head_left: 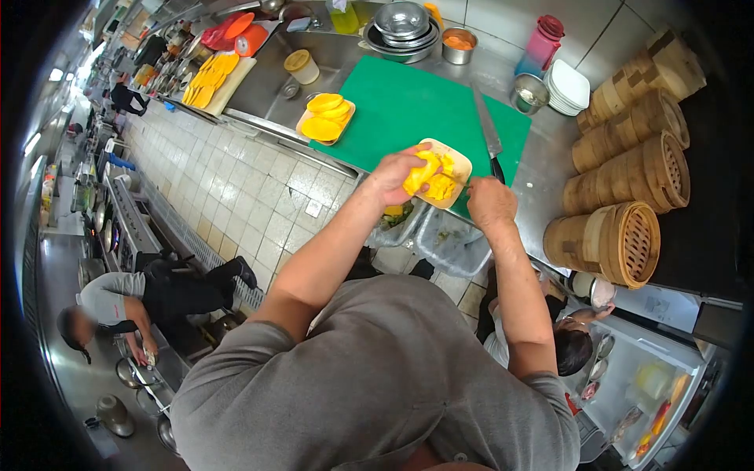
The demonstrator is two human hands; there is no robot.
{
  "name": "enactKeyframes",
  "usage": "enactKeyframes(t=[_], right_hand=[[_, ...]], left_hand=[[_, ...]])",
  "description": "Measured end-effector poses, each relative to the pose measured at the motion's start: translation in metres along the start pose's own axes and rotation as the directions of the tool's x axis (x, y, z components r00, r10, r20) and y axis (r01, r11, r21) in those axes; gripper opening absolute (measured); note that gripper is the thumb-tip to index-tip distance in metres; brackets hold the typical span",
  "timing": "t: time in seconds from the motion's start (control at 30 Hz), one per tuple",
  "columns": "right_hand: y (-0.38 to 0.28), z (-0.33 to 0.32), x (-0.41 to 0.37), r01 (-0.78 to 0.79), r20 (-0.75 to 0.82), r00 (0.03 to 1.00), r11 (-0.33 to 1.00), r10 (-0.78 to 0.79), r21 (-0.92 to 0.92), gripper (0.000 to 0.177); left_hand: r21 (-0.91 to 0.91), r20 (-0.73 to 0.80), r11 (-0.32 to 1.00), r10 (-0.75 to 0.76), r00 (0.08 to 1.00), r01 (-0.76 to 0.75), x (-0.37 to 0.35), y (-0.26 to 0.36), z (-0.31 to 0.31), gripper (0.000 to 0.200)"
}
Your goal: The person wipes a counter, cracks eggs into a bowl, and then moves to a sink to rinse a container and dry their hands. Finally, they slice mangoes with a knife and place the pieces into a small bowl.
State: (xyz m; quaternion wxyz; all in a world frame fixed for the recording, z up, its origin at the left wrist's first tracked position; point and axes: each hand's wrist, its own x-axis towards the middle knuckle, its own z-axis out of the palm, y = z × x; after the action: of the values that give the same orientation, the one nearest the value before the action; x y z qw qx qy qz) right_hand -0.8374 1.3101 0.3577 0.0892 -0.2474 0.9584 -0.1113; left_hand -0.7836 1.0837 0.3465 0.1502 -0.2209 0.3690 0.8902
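My left hand is closed around a soft yellow piece above a small pale tray. Several bright yellow lumps lie in that tray, at the front edge of the green cutting board. Over the tray's right side, my right hand grips a thin utensil that points left into the yellow; its kind is too small to make out. A large kitchen knife rests on the board beyond my right hand. Flat round yellow pieces fill another small tray at the board's left edge.
Bamboo steamers stack at right, near white plates. Metal bowls stand behind the board, a sink left. Lined bins sit below the counter edge. One person works at left, another by an open fridge.
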Motion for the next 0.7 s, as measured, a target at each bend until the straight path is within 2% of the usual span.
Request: enactKeyframes(t=[0.03, 0.13, 0.2, 0.23, 0.33, 0.37, 0.47, 0.57, 0.67, 0.7], right_hand=[[-0.001, -0.003, 0.003, 0.028, 0.004, 1.000, 0.999, -0.028, -0.039, 0.017], [-0.007, -0.023, 0.012, 0.054, 0.085, 0.995, 0.988, -0.042, -0.147, 0.018], [-0.010, -0.067, -0.005, 0.058, 0.073, 0.996, 0.985, -0.046, -0.161, 0.017], [-0.008, -0.082, -0.017, 0.021, -0.005, 1.000, 0.993, -0.022, -0.120, 0.015], [0.004, -0.092, -0.038, -0.050, -0.156, 0.987, 0.999, 0.047, -0.015, 0.012], [0.005, -0.086, -0.045, -0.058, -0.191, 0.980, 0.998, 0.059, 0.008, 0.012], [0.000, -0.061, -0.055, -0.082, -0.268, 0.957, 0.992, 0.106, 0.096, 0.013], [-0.015, -0.035, -0.061, -0.105, -0.257, 0.952, 0.965, 0.167, 0.239, 0.012], [-0.041, -0.022, -0.058, -0.084, -0.291, 0.942, 0.956, 0.168, 0.281, 0.012], [-0.048, -0.021, -0.057, -0.093, -0.284, 0.943, 0.956, 0.174, 0.278, 0.012]], left_hand=[[-0.024, 0.074, 1.000, -0.010, 0.997, 0.011, 0.009, -0.004, 0.000, 0.053], [0.019, 0.016, 0.996, -0.084, 0.996, 0.084, 0.048, -0.034, -0.008, 0.052], [0.022, -0.066, 0.999, 0.031, 0.997, -0.030, 0.043, -0.036, -0.004, 0.053], [0.026, -0.107, 0.996, 0.086, 0.991, -0.083, 0.035, -0.035, -0.003, 0.053], [0.217, -0.033, 0.972, 0.105, 0.994, -0.096, -0.009, -0.010, -0.008, 0.055], [0.270, 0.055, 0.958, 0.080, 0.995, -0.092, -0.024, -0.002, -0.019, 0.055], [0.369, 0.073, 0.929, -0.009, 0.997, -0.019, -0.054, 0.010, -0.074, 0.049], [0.770, -0.107, 0.633, 0.011, 0.994, 0.076, -0.070, 0.013, -0.128, 0.046], [0.924, -0.184, 0.347, 0.043, 0.982, 0.158, -0.058, 0.007, -0.161, 0.045], [0.955, -0.138, 0.278, 0.126, 0.982, 0.099, -0.054, 0.012, -0.170, 0.042]])
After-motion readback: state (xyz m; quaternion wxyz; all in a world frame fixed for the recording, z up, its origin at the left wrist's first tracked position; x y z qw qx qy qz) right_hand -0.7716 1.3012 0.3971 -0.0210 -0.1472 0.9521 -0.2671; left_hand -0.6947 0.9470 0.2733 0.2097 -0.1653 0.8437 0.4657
